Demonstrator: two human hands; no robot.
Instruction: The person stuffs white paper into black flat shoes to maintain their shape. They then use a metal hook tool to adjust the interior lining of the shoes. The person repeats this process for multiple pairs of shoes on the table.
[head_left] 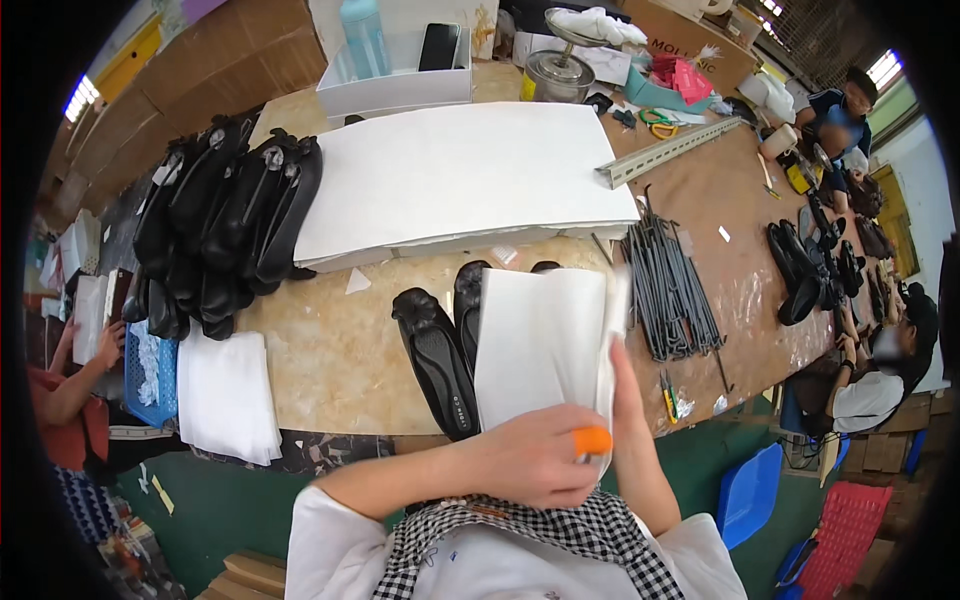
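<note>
Just above the table's near edge, I hold white paper sheets (540, 335), bent over at their right side. My left hand (545, 455) is closed on the lower right corner of the paper, with an orange finger cover on one finger. My right hand (628, 400) grips the right edge; the thumb side shows, and the other fingers are hidden. A black flat shoe (437, 360) with a bow lies left of the paper. Another black shoe (467, 300) is partly covered by the sheets, and a bit of dark shoe shows behind their top edge.
A large white paper stack (460, 175) lies ahead, with a perforated metal bar (675, 150) on its corner. Black shoes (230, 215) are piled left, above smaller white sheets (228, 395). Dark metal rods (675, 290) lie right. Other people sit at both sides.
</note>
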